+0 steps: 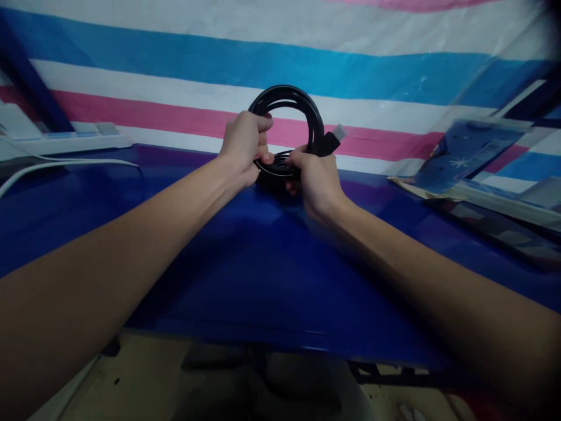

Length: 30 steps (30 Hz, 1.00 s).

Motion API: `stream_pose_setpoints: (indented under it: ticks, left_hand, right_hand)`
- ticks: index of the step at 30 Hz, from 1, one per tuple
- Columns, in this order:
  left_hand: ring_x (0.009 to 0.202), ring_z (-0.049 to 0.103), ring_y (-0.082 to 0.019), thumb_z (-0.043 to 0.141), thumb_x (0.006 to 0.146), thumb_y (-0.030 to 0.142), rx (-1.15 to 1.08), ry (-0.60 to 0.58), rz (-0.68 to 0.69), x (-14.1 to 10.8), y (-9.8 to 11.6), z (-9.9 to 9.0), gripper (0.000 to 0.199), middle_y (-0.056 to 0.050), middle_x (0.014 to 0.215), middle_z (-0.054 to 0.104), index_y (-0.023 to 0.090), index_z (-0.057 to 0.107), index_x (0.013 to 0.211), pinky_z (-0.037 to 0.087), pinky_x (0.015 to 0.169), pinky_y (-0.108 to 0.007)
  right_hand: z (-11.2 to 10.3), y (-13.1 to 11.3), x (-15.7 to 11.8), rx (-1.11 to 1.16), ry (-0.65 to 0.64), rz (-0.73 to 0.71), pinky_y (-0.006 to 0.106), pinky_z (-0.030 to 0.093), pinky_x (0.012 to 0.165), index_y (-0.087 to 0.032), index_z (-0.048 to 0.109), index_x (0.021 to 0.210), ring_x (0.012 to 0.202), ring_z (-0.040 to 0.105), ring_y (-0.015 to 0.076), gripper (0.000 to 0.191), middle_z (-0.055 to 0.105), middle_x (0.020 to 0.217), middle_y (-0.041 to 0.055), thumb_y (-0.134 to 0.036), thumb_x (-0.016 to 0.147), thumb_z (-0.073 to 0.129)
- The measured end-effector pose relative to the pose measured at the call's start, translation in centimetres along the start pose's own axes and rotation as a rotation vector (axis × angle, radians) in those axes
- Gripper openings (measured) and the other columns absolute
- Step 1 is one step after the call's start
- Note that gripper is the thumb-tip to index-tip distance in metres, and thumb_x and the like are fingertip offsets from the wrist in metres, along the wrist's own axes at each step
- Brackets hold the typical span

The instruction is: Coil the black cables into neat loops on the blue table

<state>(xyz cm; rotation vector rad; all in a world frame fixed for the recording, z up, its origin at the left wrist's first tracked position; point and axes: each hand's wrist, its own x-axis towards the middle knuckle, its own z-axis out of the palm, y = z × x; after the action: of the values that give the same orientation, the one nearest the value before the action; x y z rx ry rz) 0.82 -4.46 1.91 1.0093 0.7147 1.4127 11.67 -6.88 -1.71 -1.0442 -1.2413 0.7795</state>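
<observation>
A coiled black cable is held up in a ring over the far part of the blue table. On the ring's left side, my left hand is closed around the loops. My right hand grips the lower right of the coil, its thumb pressed on the strands. From beside that hand a black plug with a pale, light-coloured tip sticks out up and to the right; it looks like an HDMI-type connector. The palms and some fingers of both hands are hidden.
Behind the blue table hangs a striped sheet. A white power strip and a white cable lie at the left. At the right stand a blue package and a white strip-like object. The table's front edge is near me.
</observation>
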Motion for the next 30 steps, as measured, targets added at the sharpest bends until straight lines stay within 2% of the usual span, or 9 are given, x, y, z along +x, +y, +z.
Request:
stream_pose_setpoints:
  ticks: [4,10,14,17,19,22,24,26,30]
  left_hand:
    - [0.032,0.025,-0.003,0.057,0.062,0.002,0.179,-0.032,0.030,1.0,0.1,-1.6,0.020,0.009,0.038,0.029,0.021,0.048,0.059,0.025,0.033,-0.016]
    - [0.029,0.011,0.001,0.053,0.073,0.009,0.089,-0.432,-0.217,-1.0,2.1,-0.9,0.022,0.010,0.036,0.018,0.018,0.042,0.057,0.013,0.032,-0.016]
    - [0.028,0.014,0.001,0.057,0.077,0.013,0.107,-0.427,-0.244,-2.4,3.2,-0.2,0.019,0.010,0.039,0.019,0.017,0.044,0.064,0.010,0.037,-0.015]
    - [0.030,0.013,0.001,0.057,0.076,0.015,0.155,-0.455,-0.154,-2.1,3.0,-0.1,0.021,0.010,0.039,0.018,0.018,0.043,0.061,0.012,0.037,-0.017]
    - [0.031,0.015,-0.001,0.058,0.073,0.014,0.217,-0.368,-0.035,-1.5,2.3,-0.3,0.024,0.009,0.039,0.022,0.020,0.040,0.058,0.015,0.037,-0.020]
    - [0.034,0.030,-0.006,0.060,0.066,0.010,0.405,-0.075,0.271,-0.4,0.6,-1.0,0.020,0.008,0.043,0.038,0.024,0.045,0.066,0.021,0.039,-0.023]
    - [0.037,0.035,-0.008,0.058,0.068,0.010,0.528,0.001,0.416,0.3,-0.7,-1.5,0.017,0.007,0.046,0.044,0.025,0.050,0.071,0.021,0.039,-0.024]
    - [0.035,0.033,-0.007,0.054,0.072,0.011,0.569,-0.069,0.344,0.9,-1.6,-2.0,0.011,0.006,0.045,0.042,0.022,0.053,0.071,0.020,0.038,-0.023]
    - [0.030,0.021,-0.002,0.051,0.076,0.011,0.369,-0.371,-0.131,1.3,-1.4,-2.2,0.009,0.009,0.040,0.030,0.015,0.054,0.069,0.022,0.035,-0.018]
  right_hand:
    - [-0.6,-1.0,0.3,-0.244,-0.046,-0.091,0.023,0.028,0.037,-0.018,0.046,0.059,0.041,0.039,0.0074,0.010,0.042,0.050,-0.0020,-0.009,0.062,0.049]
    - [-2.7,-0.8,1.5,-0.293,-0.190,0.019,0.024,0.024,0.033,-0.018,0.047,0.061,0.038,0.034,0.0085,0.011,0.038,0.048,-0.0023,-0.009,0.061,0.052]
    - [-2.6,-0.2,1.5,-0.185,-0.227,0.036,0.026,0.037,0.042,-0.017,0.048,0.064,0.050,0.046,0.0113,0.010,0.048,0.058,0.0008,-0.014,0.064,0.057]
    - [-2.4,-0.4,1.4,-0.087,-0.234,0.001,0.025,0.037,0.048,-0.015,0.051,0.065,0.053,0.049,0.0109,0.005,0.052,0.058,0.0019,-0.013,0.067,0.055]
    - [-2.3,-0.9,1.3,-0.074,-0.215,-0.031,0.024,0.034,0.049,-0.015,0.052,0.068,0.052,0.049,0.0103,0.005,0.054,0.055,0.0016,-0.010,0.067,0.052]
    - [-2.1,-1.8,0.9,-0.225,-0.194,-0.085,0.024,0.029,0.047,-0.016,0.055,0.068,0.051,0.049,0.0112,0.010,0.055,0.052,0.0011,-0.007,0.066,0.050]
    - [-2.0,-2.2,0.5,-0.361,-0.185,-0.116,0.024,0.027,0.045,-0.016,0.057,0.064,0.049,0.049,0.0118,0.010,0.056,0.052,0.0014,-0.008,0.065,0.050]
    - [-1.9,-2.4,0.3,-0.420,-0.182,-0.095,0.025,0.024,0.043,-0.015,0.057,0.058,0.047,0.047,0.0118,0.010,0.056,0.051,0.0025,-0.012,0.067,0.054]
    - [-2.1,-2.1,0.4,-0.176,-0.239,0.094,0.024,0.031,0.045,-0.013,0.056,0.056,0.049,0.049,0.0111,0.017,0.056,0.055,0.0046,-0.017,0.072,0.057]
